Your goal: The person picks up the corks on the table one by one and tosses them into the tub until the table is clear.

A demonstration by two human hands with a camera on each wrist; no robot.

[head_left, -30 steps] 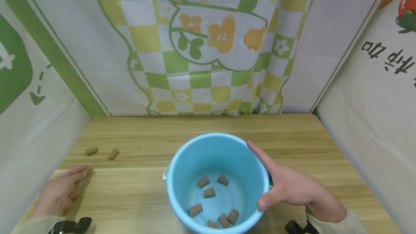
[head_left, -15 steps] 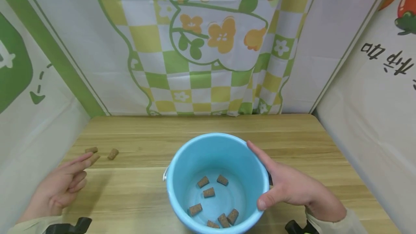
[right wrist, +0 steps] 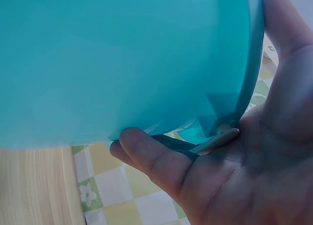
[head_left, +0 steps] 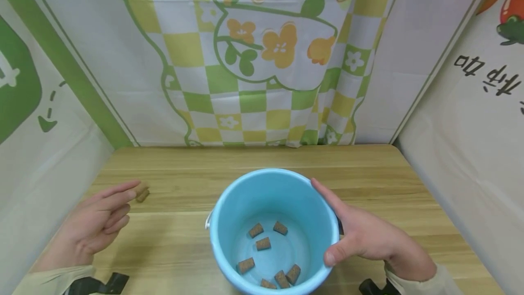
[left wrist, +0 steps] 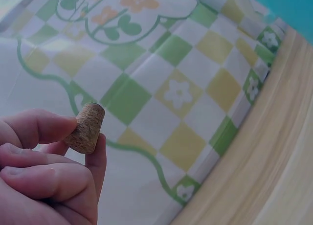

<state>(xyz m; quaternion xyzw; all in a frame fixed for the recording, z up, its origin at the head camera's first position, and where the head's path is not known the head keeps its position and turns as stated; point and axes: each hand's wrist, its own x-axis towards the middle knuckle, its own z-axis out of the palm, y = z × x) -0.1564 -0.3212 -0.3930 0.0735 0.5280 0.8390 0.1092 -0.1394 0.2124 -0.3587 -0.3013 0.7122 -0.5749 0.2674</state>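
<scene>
My left hand [head_left: 96, 220] is raised over the left part of the table and pinches a small brown cork [left wrist: 87, 128] between its fingertips, plain in the left wrist view. Just past those fingertips in the head view, another cork [head_left: 143, 196] lies partly covered on the table. A light blue bucket [head_left: 272, 188] stands upright at the front middle, with several corks [head_left: 263, 243] scattered on its bottom. Gripping its right side is my right hand [head_left: 368, 236]: the thumb lies at the rim, and curled fingers [right wrist: 156, 159] press the outer wall near the handle mount.
The wooden table [head_left: 176, 245] ends at a printed checkered cloth [head_left: 254, 104] behind. White cloth walls [head_left: 462, 149] close in both sides. A metal handle end [head_left: 208, 219] juts from the bucket's left side.
My left hand has risen from the table with a cork and moved right and away. It now hides the spot where the leftmost cork lay. The right hand and bucket stay put.
</scene>
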